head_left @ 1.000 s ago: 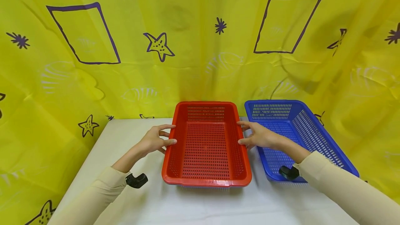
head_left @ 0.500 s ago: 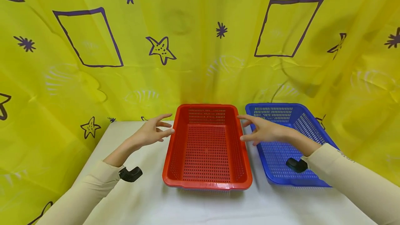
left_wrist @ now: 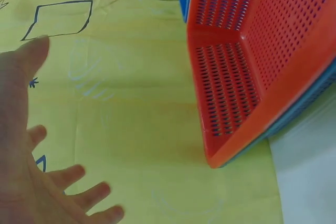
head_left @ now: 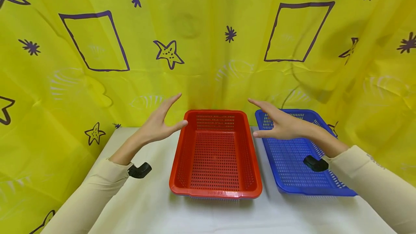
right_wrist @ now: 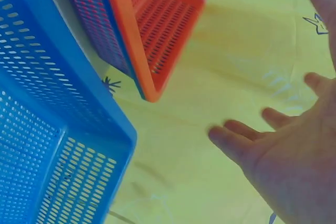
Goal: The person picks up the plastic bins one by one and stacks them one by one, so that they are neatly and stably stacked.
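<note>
A red plastic basket (head_left: 214, 158) with slotted walls stands in the middle of the white table. It is nested in a blue basket, whose blue edge (left_wrist: 307, 100) shows just under the red rim in the left wrist view. My left hand (head_left: 159, 122) hovers at the far left corner of the red basket, fingers spread, thumb held apart, nothing in it. On the other side my right hand (head_left: 281, 122) is raised between the red basket and a second blue basket (head_left: 292, 165), likewise with spread fingers and holding nothing. Both palms face inward.
The second blue basket stands slightly turned on the table, close to the right of the red one. A yellow curtain (head_left: 208, 46) with purple stars and frames hangs right behind the baskets. White tabletop (head_left: 214, 217) shows in front.
Both hands have come off the sides of the red basket and lifted upward, with fingers spreading wider. The red basket stays in place.
</note>
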A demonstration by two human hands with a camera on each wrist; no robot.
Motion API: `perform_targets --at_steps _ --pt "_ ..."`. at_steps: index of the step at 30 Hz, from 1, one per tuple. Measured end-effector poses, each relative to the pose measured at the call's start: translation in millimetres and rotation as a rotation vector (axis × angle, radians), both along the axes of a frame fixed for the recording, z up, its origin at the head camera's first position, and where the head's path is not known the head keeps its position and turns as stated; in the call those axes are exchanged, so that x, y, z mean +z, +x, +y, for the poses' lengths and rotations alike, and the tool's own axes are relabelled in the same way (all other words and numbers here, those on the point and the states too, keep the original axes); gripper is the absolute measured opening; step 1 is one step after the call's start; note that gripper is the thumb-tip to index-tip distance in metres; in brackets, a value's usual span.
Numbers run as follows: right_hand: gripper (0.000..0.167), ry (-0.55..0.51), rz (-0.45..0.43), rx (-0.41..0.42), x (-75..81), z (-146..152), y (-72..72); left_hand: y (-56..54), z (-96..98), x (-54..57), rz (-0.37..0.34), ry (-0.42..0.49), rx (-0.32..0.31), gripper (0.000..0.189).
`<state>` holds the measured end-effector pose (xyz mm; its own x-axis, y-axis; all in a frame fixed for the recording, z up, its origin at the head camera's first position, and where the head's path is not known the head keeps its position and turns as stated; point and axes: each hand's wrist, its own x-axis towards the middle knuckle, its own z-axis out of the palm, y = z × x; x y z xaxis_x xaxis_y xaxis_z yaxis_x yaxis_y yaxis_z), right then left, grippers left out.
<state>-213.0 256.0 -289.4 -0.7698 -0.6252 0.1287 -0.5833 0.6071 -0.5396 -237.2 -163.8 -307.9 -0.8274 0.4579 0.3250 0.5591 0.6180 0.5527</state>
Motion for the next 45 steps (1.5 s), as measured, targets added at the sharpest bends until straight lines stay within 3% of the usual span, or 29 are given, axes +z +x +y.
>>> perform_targets --at_steps 4,19,29,40,45 --pt "0.102 -0.005 0.070 -0.038 -2.5 2 0.8 -1.2 5.5 0.2 0.033 -0.031 0.034 0.090" --pt "0.104 0.015 0.130 -0.186 -13.0 29 6.2 -6.2 37.4 -11.6 0.058 -0.093 0.084 0.090" --pt "0.105 0.046 0.206 -0.311 -28.0 78 7.5 -9.5 95.6 -20.2 0.022 -0.150 0.095 0.093" --pt "0.110 0.062 0.193 -0.435 -42.7 139 4.9 -4.9 165.9 -26.8 0.005 -0.226 0.076 0.094" --pt "0.107 0.050 0.147 -0.489 -49.6 163 5.8 -1.1 198.7 -32.5 -0.014 -0.264 0.073 0.095"
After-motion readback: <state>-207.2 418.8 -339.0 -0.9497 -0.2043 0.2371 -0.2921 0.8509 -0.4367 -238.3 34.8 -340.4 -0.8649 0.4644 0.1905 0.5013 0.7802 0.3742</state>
